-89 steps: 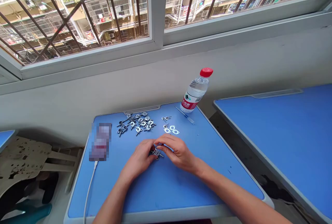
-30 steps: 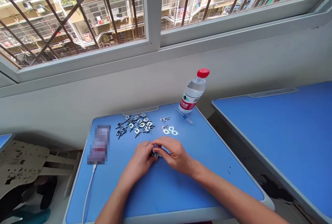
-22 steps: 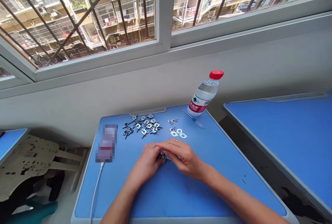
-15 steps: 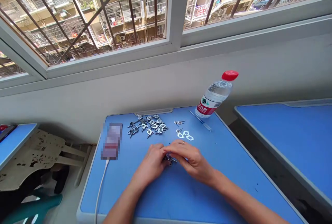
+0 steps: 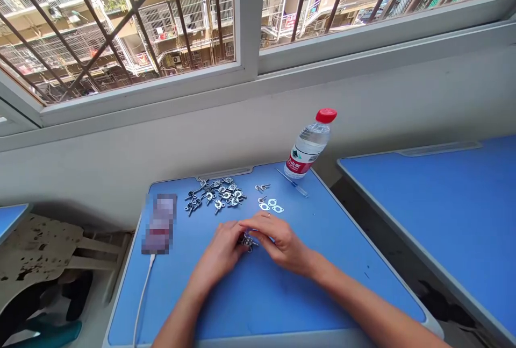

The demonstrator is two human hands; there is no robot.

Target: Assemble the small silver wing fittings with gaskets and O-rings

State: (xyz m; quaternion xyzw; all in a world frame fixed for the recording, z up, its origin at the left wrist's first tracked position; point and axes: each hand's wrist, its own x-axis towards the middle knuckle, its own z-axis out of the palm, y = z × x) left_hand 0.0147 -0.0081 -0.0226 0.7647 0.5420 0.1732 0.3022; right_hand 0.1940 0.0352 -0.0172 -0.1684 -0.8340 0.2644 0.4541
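Close together over the middle of the blue desk [image 5: 242, 305], my left hand [image 5: 223, 246] and my right hand [image 5: 282, 240] meet at a small metal flanged part [image 5: 249, 242]. The left fingers are closed around its left side. From above and the right, the right thumb and fingertips pinch at the same part; the fingers partly cover it. Beyond the hands lies a pile of similar metal parts [image 5: 220, 195] with thin pins. To its right are a few loose metal pieces [image 5: 262, 187] and several flat oval plates with holes [image 5: 277, 209].
A water bottle [image 5: 307, 149] with a red cap stands at the desk's back right corner, a pen [image 5: 296, 185] beside it. At the left lies a blurred-out phone [image 5: 160, 224] with a white cable [image 5: 143, 294]. Another blue desk [image 5: 435, 203] is to the right, beyond a gap.
The whole view has shifted, so the desk and its contents appear further left. Both hands keep nearly the same pose at the metal part.
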